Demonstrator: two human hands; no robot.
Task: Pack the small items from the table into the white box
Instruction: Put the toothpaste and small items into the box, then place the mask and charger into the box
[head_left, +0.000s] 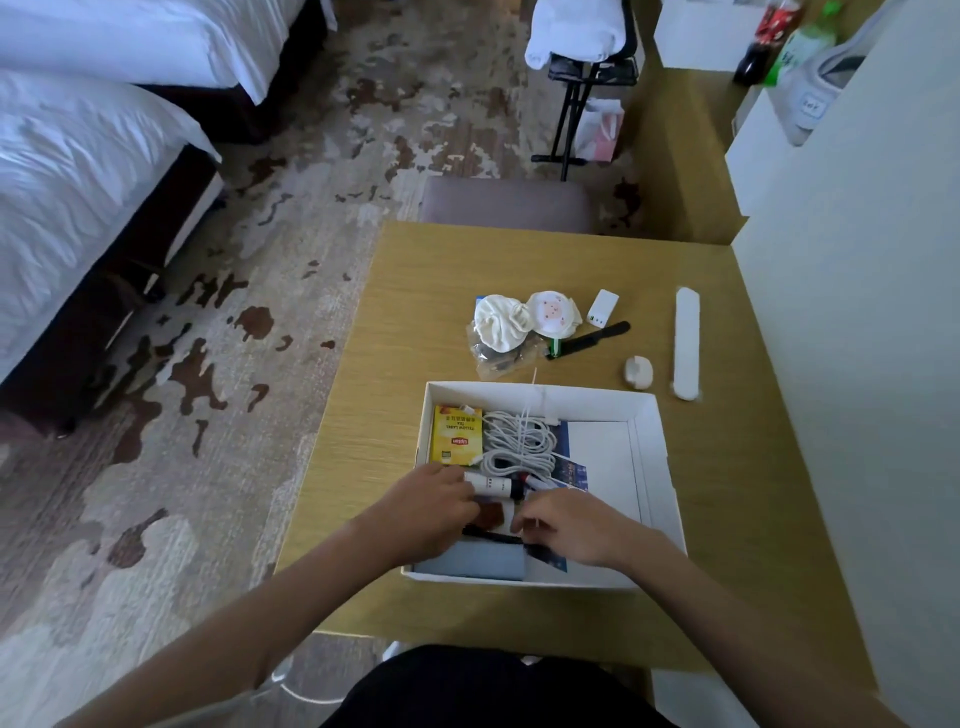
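Observation:
The white box (655, 457) lies open on the wooden table (415, 291). Inside it are a yellow tea box (457, 435), a coiled white cable (519, 439), a small white tube (493, 486), a brown item (491, 514) and a grey-blue flat piece (483, 561). Both hands are inside the box at its near left. My left hand (431, 506) has its fingers on the end of the white tube. My right hand (563, 522), fingers curled, pinches something small beside the brown item; what it is stays hidden.
Beyond the box on the table lie a clear bag with white cloth (498, 325), a round pink-print item (553, 312), a white charger (603, 306), a black strap (589, 340), a small white round case (638, 371) and a long white bar (687, 343). A white wall runs along the right.

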